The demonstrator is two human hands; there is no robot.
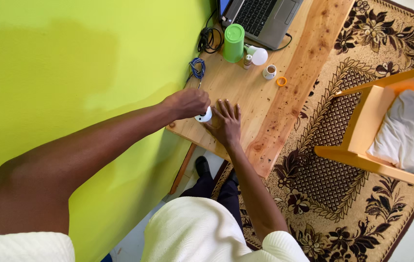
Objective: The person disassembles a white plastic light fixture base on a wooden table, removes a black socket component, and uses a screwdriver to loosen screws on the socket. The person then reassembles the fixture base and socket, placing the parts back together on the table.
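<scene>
White object (205, 116): small, round, on the near left part of the worktop, close to the green wall; mostly hidden by the 2 hands, so its kind cannot be told.
Left hand (187, 103): knuckles up, fingers curled down over the white object and clasping its top; the arm reaches in from the lower left along the wall.
Right hand (225, 122): flat on the worktop, fingers spread and straight, grasping nothing; it lies just beside the white object, its thumb side touching or nearly touching it.
Worktop (265, 97): pale wood with a darker reddish band along its right edge; seen from above at a slant.
Cup (234, 42): green, tall, lidded, upright near the far end, just in front of the laptop.
Laptop (260, 17): grey, open, at the far end, keyboard in view.
Bulb (257, 55): white, lying on its side just right of the cup.
Small pot (269, 72): white, open, something brown inside, near the bulb.
Ring (281, 81): orange, flat on the wood, just beside the small pot.
Cables (198, 68): a blue coil by the wall, a black coil farther back.
Chair (362, 140): pale wood, right of the worktop, white cloth on it.
Rug (333, 194): brown and cream, flowered, under worktop and chair.
</scene>
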